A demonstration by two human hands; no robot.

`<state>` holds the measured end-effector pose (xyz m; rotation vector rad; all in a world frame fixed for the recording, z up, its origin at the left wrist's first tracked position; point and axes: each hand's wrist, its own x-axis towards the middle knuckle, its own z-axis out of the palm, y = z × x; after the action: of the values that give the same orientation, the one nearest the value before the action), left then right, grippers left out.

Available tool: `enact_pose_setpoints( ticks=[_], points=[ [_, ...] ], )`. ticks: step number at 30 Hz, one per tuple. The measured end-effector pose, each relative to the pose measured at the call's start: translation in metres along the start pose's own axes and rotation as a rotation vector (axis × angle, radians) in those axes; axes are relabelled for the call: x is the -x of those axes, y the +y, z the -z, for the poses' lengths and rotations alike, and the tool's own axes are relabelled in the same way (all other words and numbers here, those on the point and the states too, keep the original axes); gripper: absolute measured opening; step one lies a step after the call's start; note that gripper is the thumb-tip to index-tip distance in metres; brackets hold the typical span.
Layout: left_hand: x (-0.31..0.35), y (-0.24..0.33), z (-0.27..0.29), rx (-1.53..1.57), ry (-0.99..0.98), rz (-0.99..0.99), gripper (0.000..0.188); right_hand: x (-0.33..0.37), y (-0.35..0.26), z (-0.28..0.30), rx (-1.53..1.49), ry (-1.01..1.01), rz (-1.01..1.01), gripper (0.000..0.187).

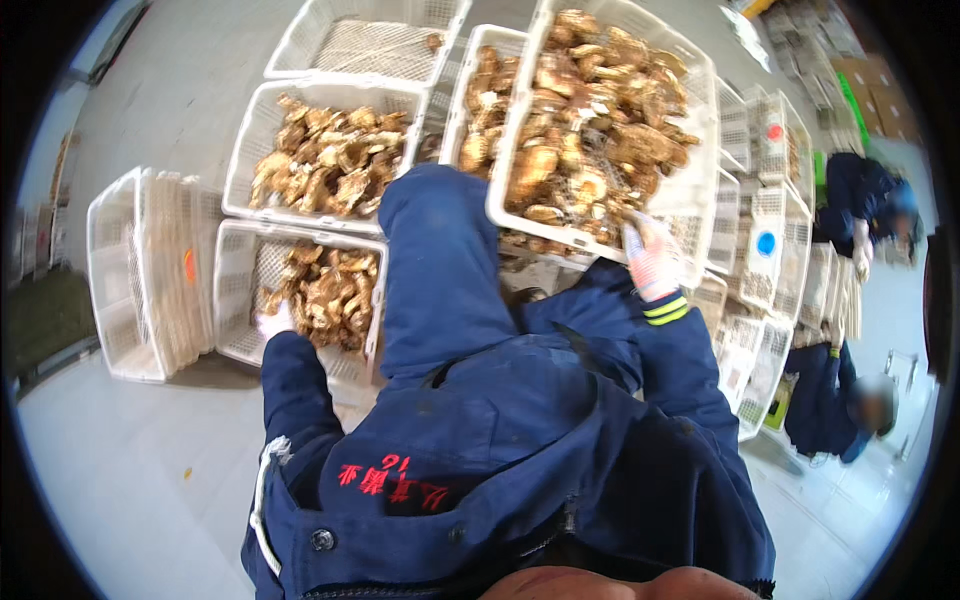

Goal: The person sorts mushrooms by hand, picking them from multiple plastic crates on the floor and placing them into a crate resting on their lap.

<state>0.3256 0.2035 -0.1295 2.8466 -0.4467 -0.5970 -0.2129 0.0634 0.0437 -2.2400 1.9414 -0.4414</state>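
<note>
My left hand (275,319), in a white glove, reaches over the left wall of the near left crate (232,290). It is beside the brown mushrooms (335,300) in there; its fingers are blurred and partly hidden. My right hand (655,258), also gloved, is inside the near right corner of the large white crate (690,215). Its fingers are apart and touch or nearly touch the edge of a heap of brown mushrooms (590,130). Nothing shows in its grasp. This large crate overlaps another crate (457,110) of mushrooms.
Another mushroom crate (240,165) and a mesh-bottomed crate (385,50) with one mushroom stand farther off. Nested crates (165,275) lean at left. Stacked crates (765,240) line the right, with two co-workers (865,200) beyond. My knee (435,230) rises between the crates.
</note>
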Motion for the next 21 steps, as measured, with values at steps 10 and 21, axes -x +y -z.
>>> enact_pose_setpoints(
  ticks=[10, 21],
  points=[
    [0.109, 0.227, 0.058, 1.156, -0.203, -0.887, 0.040, -0.084, -0.010, 0.011, -0.288, -0.210, 0.003, 0.039],
    [0.297, 0.337, -0.006, 1.166, -0.762, -0.958, 0.022, -0.142, -0.029, -0.060, -0.004, -0.519, -0.185, 0.036]
  ],
)
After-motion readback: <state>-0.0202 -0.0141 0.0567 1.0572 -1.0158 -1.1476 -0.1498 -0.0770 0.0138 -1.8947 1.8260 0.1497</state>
